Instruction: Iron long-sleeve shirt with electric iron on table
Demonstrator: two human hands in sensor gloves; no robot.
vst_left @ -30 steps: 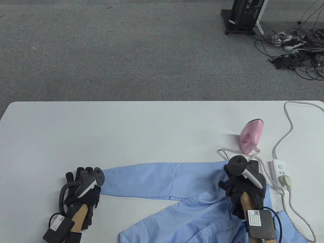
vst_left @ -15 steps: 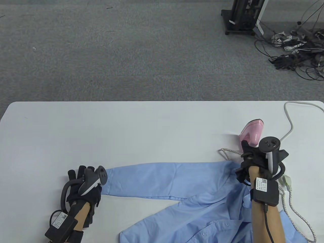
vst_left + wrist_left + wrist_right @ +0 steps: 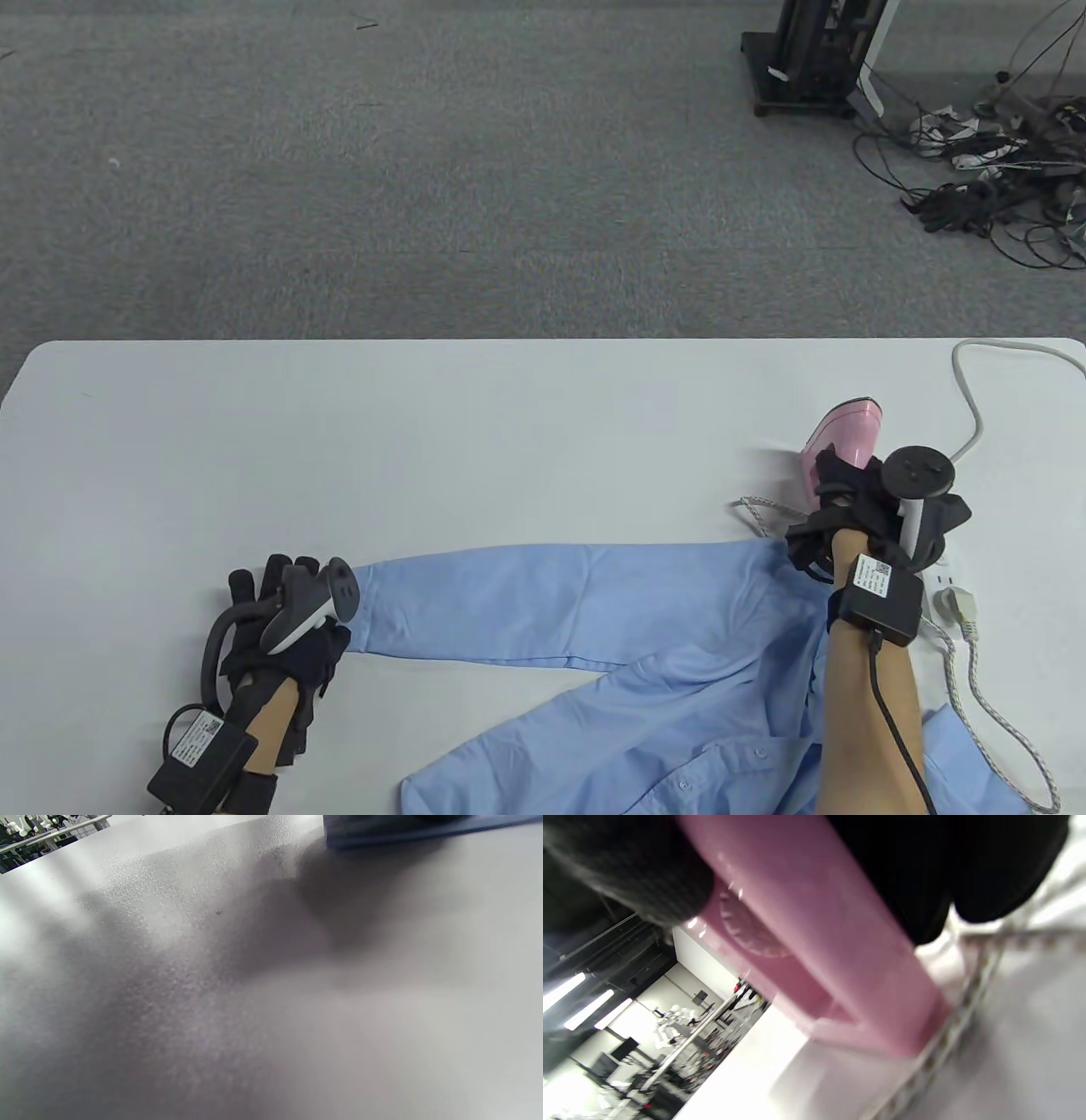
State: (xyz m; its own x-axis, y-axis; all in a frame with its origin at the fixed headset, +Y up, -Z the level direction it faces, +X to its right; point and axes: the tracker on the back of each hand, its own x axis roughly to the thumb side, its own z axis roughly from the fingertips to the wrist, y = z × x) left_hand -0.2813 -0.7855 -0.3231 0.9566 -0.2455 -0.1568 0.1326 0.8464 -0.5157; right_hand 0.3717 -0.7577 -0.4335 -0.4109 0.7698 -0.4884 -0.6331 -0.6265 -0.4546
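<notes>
Pink plastic iron [image 3: 844, 441] stands far right on the table [image 3: 424, 441], right hand [image 3: 853, 509] gripping its handle; rigid, probably weighty. Soft blue shirt [image 3: 611, 611] lies near; left hand [image 3: 280, 620] rests open, pinning its cuff

Left hand [image 3: 280, 624] flat, palm down, fingers straight. Right hand [image 3: 857, 509] reached forward, forearm extended, fingers curled in a grip

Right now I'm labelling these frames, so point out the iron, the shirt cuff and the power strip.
iron [image 3: 853, 429]: table view, pink body.
shirt cuff [image 3: 373, 598]: table view, sleeve end.
power strip [image 3: 948, 577]: table view, white casing.
</notes>
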